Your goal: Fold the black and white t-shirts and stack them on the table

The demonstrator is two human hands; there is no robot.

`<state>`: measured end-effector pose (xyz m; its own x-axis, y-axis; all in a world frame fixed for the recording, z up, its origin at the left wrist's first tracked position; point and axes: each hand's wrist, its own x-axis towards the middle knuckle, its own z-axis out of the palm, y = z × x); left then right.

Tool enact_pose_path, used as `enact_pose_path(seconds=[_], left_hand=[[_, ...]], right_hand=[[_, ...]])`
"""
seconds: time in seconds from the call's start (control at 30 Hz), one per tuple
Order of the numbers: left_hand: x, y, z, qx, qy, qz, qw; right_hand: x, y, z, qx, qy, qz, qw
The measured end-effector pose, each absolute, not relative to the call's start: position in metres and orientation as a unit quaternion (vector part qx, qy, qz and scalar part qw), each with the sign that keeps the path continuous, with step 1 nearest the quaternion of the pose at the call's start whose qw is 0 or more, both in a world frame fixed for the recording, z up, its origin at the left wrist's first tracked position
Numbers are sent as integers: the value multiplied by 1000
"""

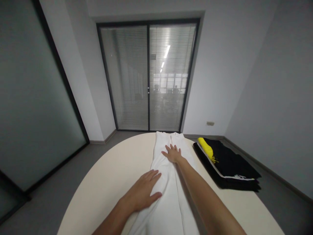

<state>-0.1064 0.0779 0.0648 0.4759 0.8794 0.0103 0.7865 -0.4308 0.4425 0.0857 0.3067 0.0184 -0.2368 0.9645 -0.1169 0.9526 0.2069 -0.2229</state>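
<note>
White trousers [166,212] lie lengthwise over the table, their two leg ends side by side at the far edge. A long seam runs down the cloth, and soft creases show near my hands. My left hand [146,188] rests on the left edge of the trousers, fingers stretched and thumb apart. Farther away, my right hand [173,154] lies flat with spread fingers on the cloth, close to the split between the legs. The near end of the trousers runs out of the bottom of the view, and my right forearm covers part of the right side.
A round cream table [110,182] bears the cloth. On its right sits a stack of folded black clothes [234,160] with a rolled yellow fabric piece [206,148] on top. Beyond stand a glass door with blinds [148,78] and pale walls.
</note>
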Motion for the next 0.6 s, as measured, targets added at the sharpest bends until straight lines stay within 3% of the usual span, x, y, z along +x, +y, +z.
enact_pose_path(seconds=[0.13,0.3,0.47,0.6], left_hand=[[-118,63,84,801,546,140,200],[-124,44,106,740,615,41,269],[-121,34,113,735,608,5,301],[-122,40,109,688,543,45,479]], right_hand=[[86,318,17,-635,-763,104,68],[93,303,17,-595,-785,90,148],[104,256,27,-546,-818,94,155],[115,203,51,-460,-871,120,124]])
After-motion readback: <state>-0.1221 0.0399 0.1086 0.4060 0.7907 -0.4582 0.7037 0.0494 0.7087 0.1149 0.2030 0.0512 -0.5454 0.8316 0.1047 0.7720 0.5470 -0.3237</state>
